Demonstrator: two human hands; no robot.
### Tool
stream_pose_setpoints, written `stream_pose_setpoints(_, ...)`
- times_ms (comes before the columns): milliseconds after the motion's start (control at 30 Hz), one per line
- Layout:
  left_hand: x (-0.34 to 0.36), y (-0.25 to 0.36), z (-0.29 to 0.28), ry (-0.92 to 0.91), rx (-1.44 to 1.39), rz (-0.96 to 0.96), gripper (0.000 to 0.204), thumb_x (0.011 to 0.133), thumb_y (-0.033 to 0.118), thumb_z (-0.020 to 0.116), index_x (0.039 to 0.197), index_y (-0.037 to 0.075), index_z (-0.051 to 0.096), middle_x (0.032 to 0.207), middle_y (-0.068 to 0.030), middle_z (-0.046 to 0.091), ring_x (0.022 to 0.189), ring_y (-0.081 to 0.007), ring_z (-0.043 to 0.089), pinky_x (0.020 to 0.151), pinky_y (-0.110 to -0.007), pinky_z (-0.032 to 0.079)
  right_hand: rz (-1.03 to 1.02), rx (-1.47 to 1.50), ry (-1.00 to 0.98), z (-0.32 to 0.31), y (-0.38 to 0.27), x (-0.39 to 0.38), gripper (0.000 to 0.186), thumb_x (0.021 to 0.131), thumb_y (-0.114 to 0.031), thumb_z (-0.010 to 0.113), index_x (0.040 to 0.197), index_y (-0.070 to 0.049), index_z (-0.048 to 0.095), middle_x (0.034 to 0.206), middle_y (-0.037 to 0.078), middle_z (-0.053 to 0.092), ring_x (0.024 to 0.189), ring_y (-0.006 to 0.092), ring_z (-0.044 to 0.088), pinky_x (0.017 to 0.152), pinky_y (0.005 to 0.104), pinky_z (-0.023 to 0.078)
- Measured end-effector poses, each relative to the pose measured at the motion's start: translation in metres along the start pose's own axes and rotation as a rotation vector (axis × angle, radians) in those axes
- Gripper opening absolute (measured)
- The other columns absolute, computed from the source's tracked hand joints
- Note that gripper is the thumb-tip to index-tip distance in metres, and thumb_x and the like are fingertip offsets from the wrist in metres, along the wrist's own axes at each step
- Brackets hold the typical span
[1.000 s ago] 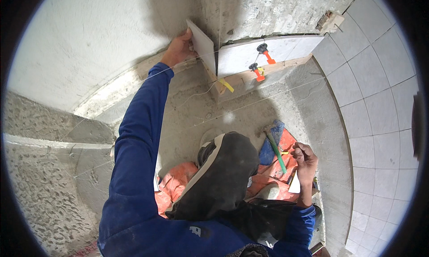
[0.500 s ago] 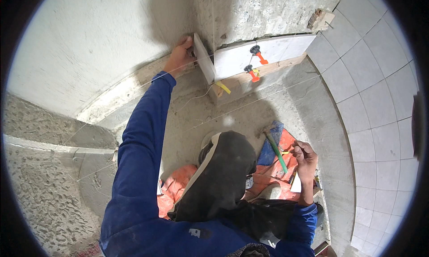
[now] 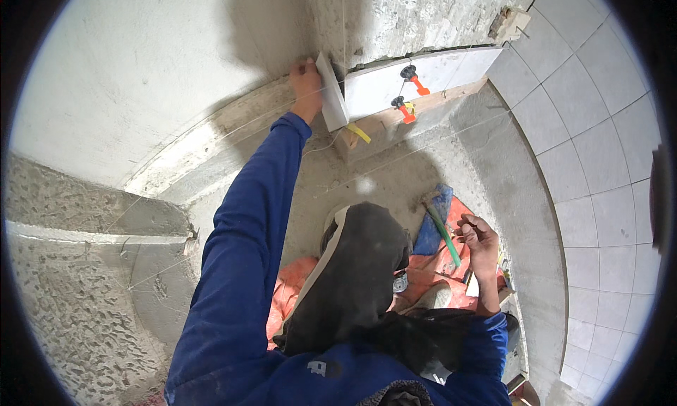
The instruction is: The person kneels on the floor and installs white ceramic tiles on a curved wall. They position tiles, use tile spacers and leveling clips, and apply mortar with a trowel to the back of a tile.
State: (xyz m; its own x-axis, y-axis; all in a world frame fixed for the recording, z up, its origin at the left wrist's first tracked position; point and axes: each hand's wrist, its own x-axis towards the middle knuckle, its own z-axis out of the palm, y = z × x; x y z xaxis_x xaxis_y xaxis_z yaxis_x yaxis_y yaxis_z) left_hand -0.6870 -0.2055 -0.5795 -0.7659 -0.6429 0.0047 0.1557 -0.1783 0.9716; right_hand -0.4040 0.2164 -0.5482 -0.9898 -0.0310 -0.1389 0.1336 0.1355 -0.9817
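My left hand reaches up to the inner corner of the wall, its fingers bent at the edge of a narrow pale tile piece. That piece stands tilted beside a white tile strip on the wall. Two orange-and-black tile levelling clips sit on the strip. A yellow wedge sticks out under the corner. My right hand is raised over an orange sheet, thumb and fingers pinched together; what they hold is too small to make out.
Below my right hand lie a green-handled hammer, a blue cloth and the orange sheet. Thin strings cross in front of the corner. A wooden batten runs under the strip. Grey tiles cover the right wall.
My left hand and the tile piece have shifted slightly right in view, and more of the tile's broad face shows. The yellow bit by my right fingers no longer shows clearly.
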Motion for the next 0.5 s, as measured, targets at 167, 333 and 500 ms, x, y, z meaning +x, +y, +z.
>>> stream_pose_setpoints(167, -0.017, 0.004, 0.004, 0.081, 0.264, 0.035, 0.046, 0.095, 0.036, 0.056, 0.116, -0.004, 0.052, 0.106, -0.0229, 0.061, 0.096, -0.0340, 0.058, 0.083, -0.045, 0.046, 0.003, 0.026, -0.014, 0.000, -0.002, -0.003, 0.038, 0.092, -0.019, 0.067, 0.117, 0.008, 0.059, 0.100, 0.009, 0.065, 0.083, 0.0156, 0.064, 0.076, 0.0284, 0.054)
stream_pose_setpoints(333, -0.009, 0.001, 0.005, 0.113, 0.288, -0.084, 0.064, 0.094, 0.045, 0.057, 0.132, -0.003, 0.042, 0.125, -0.0258, 0.055, 0.109, -0.0345, 0.056, 0.089, -0.048, 0.047, 0.009, 0.026, -0.017, 0.002, 0.000, -0.004, 0.040, 0.092, -0.021, 0.067, 0.118, 0.008, 0.058, 0.102, 0.010, 0.065, 0.085, 0.0154, 0.063, 0.077, 0.0285, 0.054)
stream_pose_setpoints(500, -0.012, 0.008, 0.001, 0.104, 0.290, -0.164, 0.057, 0.091, 0.046, 0.060, 0.110, -0.008, 0.057, 0.109, -0.0257, 0.061, 0.099, -0.0350, 0.059, 0.086, -0.043, 0.048, -0.032, -0.010, -0.020, -0.001, -0.003, -0.009, 0.038, 0.093, -0.019, 0.066, 0.120, 0.007, 0.058, 0.104, 0.010, 0.065, 0.086, 0.0153, 0.063, 0.076, 0.0282, 0.054)
